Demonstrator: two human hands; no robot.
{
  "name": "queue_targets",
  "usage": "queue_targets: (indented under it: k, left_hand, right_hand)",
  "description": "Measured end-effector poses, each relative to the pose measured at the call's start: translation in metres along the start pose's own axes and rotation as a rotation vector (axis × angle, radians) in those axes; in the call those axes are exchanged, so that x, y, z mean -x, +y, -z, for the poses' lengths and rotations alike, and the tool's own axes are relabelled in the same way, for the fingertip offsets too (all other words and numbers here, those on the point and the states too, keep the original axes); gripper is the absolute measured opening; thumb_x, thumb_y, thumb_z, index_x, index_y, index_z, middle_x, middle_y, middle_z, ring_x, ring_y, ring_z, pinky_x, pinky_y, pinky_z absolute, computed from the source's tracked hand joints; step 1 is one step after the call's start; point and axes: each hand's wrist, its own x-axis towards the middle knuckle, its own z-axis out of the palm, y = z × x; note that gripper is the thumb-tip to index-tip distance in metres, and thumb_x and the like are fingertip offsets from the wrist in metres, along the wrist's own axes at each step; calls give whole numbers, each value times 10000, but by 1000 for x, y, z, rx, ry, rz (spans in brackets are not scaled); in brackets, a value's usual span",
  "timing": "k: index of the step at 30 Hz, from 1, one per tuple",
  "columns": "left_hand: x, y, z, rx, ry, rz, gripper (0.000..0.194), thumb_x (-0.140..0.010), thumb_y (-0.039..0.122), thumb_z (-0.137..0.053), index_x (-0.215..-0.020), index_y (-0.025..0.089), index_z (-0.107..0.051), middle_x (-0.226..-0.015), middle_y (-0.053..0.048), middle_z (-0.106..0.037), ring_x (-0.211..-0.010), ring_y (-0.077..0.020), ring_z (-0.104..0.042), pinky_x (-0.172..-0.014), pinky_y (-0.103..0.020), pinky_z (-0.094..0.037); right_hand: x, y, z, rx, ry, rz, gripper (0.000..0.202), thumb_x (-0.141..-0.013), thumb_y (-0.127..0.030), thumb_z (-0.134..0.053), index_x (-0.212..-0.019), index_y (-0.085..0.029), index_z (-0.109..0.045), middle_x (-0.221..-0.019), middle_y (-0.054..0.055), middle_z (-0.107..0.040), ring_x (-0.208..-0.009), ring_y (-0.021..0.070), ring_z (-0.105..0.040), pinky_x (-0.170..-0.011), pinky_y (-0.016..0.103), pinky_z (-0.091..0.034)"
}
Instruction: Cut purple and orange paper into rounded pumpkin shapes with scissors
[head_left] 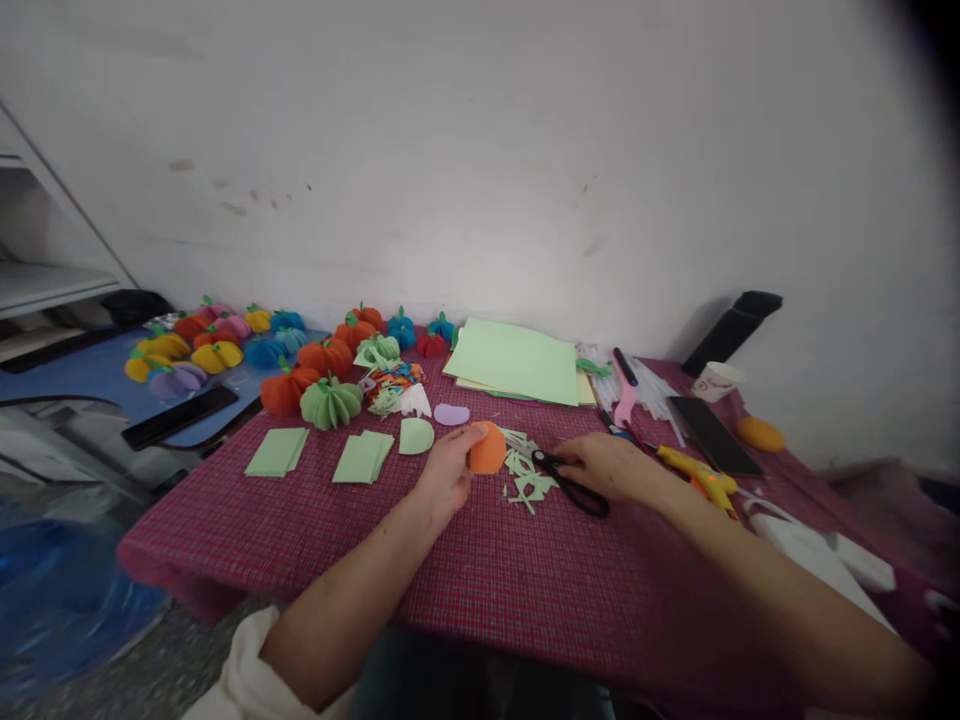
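Note:
My left hand (448,468) pinches a rounded piece of orange paper (488,450) between thumb and fingers, over the middle of the table. To its right, my right hand (606,464) has its fingers closed at the black handles of a pair of scissors (589,499). The blades point left, toward the orange paper, over a heap of light green paper scraps (531,487). A green rounded paper stack (416,436) and a purple paper piece (451,414) lie left of the orange paper. Farther left are two stacks of green rectangles (363,458).
Paper pumpkins (331,403) in several colours crowd the back left and a blue table (112,390). Large green sheets (517,362) lie by the wall. A yellow glue gun (697,474), a dark phone-like slab (712,435) and a paper cup (716,381) stand right on the checked tablecloth (480,590).

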Motion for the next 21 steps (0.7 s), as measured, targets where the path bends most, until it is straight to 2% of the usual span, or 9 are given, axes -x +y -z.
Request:
queue_targets:
  k: [2, 3, 5, 9, 14, 17, 21]
  left_hand:
    - [0, 0, 0, 25, -24, -9, 216, -555, 240, -707, -704, 119, -606, -668, -20, -623, -596, -116, -560, -581, -240, -440]
    - [0, 0, 0, 39, -36, -16, 219, -559, 240, -707, -712, 118, -607, -676, -19, -622, -602, -112, -559, -589, -237, -439]
    - [-1, -1, 1, 58, -56, -32, 221, -571, 236, -703, -730, 115, -609, -702, -22, -624, -627, -109, -562, -607, -229, -436]
    - [-1, -1, 2, 44, -86, -84, 237, -600, 280, -688, -753, 116, -610, -710, -25, -626, -627, -112, -562, -593, -225, -426]
    - [3, 5, -2, 18, -78, -159, 424, -709, 507, -524, -851, 121, -626, -779, -64, -646, -668, -128, -575, -619, -240, -425]
    - [7, 7, -5, -52, -80, -194, 404, -713, 485, -536, -858, 119, -630, -812, -75, -656, -694, -134, -583, -639, -243, -418]
    - [8, 5, -6, -101, -116, -194, 313, -712, 413, -573, -823, 125, -622, -800, -65, -661, -651, -131, -579, -628, -255, -410]
  right_hand:
    - [-6, -17, -4, -234, 74, 42, 287, -818, -414, -429, -908, -215, -615, -801, 50, -642, -738, 182, -589, -641, 281, -414]
    - [-10, -26, -9, -367, 119, 29, 338, -830, -451, -390, -946, -205, -591, -777, 45, -633, -692, 166, -589, -596, 266, -420]
    - [-20, -45, -20, -615, 127, -25, 403, -806, -498, -411, -1029, -181, -520, -769, 40, -620, -605, 139, -580, -499, 233, -413]
    - [-40, -70, -41, -856, 189, -54, 335, -692, -466, -588, -821, -170, -496, -611, -18, -557, -484, 93, -508, -430, 196, -375]
    - [-54, -65, -55, -1210, 317, 20, 263, -725, -422, -568, -729, -172, -488, -527, -60, -480, -427, 61, -432, -423, 180, -351]
    - [-55, -58, -60, -1299, 364, 21, 273, -730, -433, -560, -702, -168, -504, -504, -59, -472, -416, 61, -419, -412, 176, -346]
    - [-54, -58, -64, -1344, 352, 19, 291, -750, -454, -526, -721, -165, -542, -505, -50, -490, -413, 63, -424, -396, 166, -343]
